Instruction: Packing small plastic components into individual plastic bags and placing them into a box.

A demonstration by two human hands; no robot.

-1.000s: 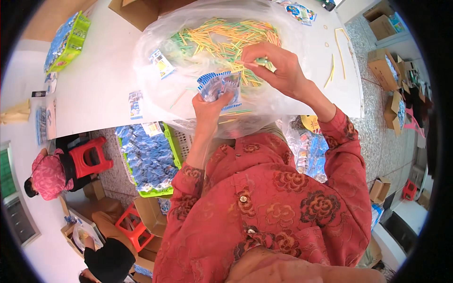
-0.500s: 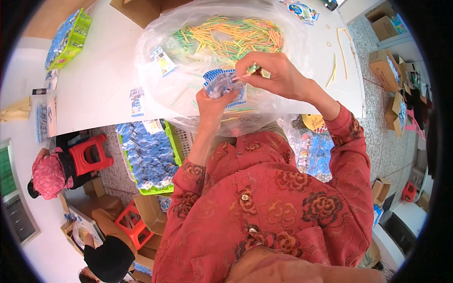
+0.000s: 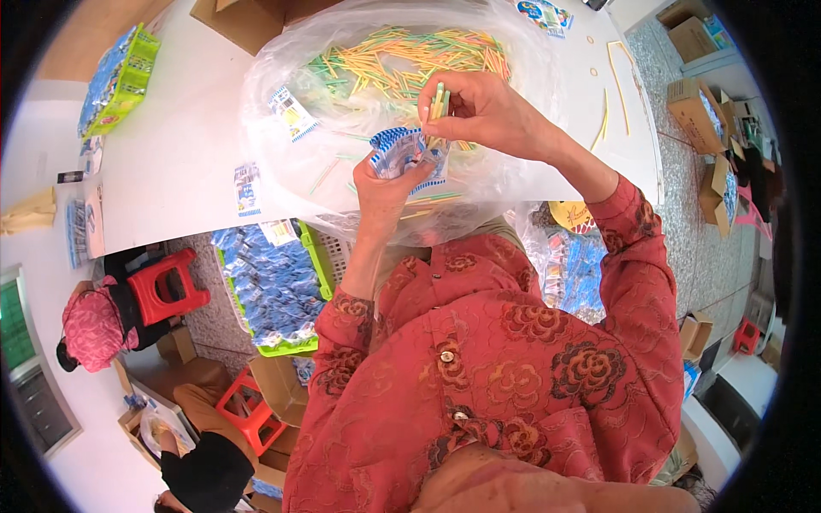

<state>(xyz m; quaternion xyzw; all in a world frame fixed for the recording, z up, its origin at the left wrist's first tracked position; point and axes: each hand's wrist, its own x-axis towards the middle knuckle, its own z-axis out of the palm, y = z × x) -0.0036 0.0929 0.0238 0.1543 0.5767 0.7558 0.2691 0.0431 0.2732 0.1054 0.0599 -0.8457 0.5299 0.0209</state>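
Note:
Closed round a fanned stack of blue-and-white plastic sachets, my left hand holds them over the table's near edge. My right hand pinches a few short green and yellow sticks, upright just above the sachets' mouths. Whether a stick's lower end sits inside a sachet is hidden by the fingers. Beyond both hands, a heap of thin pastel sticks in yellow, green and orange lies on a large clear plastic bag.
Single sachets lie on the white table. Below it stands a green crate full of blue packets; another green basket is at the far left. Two people sit near red stools at left. Cartons stand at right.
My right hand has shifted slightly left and up, and the sticks in it have turned from lying sideways to upright. My left hand keeps its hold on the sachets.

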